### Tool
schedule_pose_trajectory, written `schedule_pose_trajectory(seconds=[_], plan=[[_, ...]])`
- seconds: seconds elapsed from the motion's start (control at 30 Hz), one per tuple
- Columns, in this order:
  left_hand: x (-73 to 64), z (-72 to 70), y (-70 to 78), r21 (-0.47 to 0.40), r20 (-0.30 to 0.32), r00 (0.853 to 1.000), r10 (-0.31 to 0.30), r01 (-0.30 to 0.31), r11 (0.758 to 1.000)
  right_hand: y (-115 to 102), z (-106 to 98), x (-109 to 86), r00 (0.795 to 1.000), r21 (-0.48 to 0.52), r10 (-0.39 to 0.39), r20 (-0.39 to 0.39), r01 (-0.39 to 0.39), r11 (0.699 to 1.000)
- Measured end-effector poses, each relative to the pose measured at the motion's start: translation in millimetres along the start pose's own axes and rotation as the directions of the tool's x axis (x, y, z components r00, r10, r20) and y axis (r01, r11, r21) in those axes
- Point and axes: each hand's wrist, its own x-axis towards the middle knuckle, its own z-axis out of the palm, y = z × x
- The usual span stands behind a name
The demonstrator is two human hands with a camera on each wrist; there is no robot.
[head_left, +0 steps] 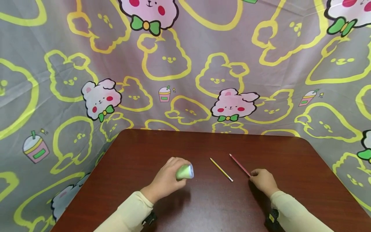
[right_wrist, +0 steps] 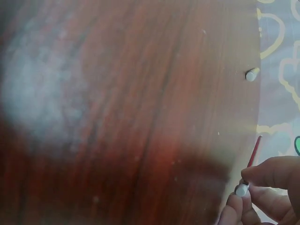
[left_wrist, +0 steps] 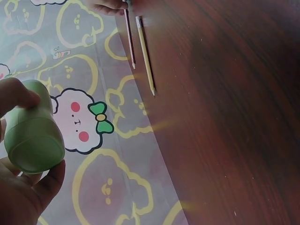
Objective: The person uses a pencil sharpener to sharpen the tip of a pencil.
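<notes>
My left hand [head_left: 166, 182] grips a light-green, waisted cylinder [head_left: 182, 173] with a pale end facing right, held above the table. In the left wrist view the cylinder [left_wrist: 37, 140] shows a smooth, rounded green end, with thumb and fingers round its sides. My right hand [head_left: 264, 182] pinches a red pencil [head_left: 240, 164] near its eraser end; its tip points away to the far left. The white eraser [right_wrist: 242, 190] shows between thumb and fingers in the right wrist view. Between the hands, a yellow pencil [head_left: 221, 169] lies on the table, white eraser toward me.
The dark red-brown wooden table [head_left: 150, 145] has rounded far corners. A grey curtain [head_left: 185, 87] printed with yellow outlines and white rabbits hangs behind it and along both sides.
</notes>
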Motion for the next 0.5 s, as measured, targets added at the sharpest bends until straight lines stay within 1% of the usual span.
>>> schedule_pose_trajectory(seconds=[0.07, 0.27, 0.5], plan=[[-0.3, 0.6, -0.2, -0.001, 0.001, 1.0, -0.005, 0.005, 1.0, 0.5, -1.8, -0.3, 1.0, 0.02, 0.007, -0.011, -0.007, 1.0], [-0.6, 3.5, -0.6, -0.004, 0.012, 1.0, -0.004, 0.004, 1.0, 0.1, -8.6, -2.1, 0.998, 0.124, 0.057, -0.02, -0.054, 0.991], [-3.1, 4.0, -0.7, 0.005, 0.018, 1.0, -0.021, 0.021, 1.0, -3.0, -13.6, -6.5, 0.998, 0.126, 0.034, -0.055, -0.027, 0.992]])
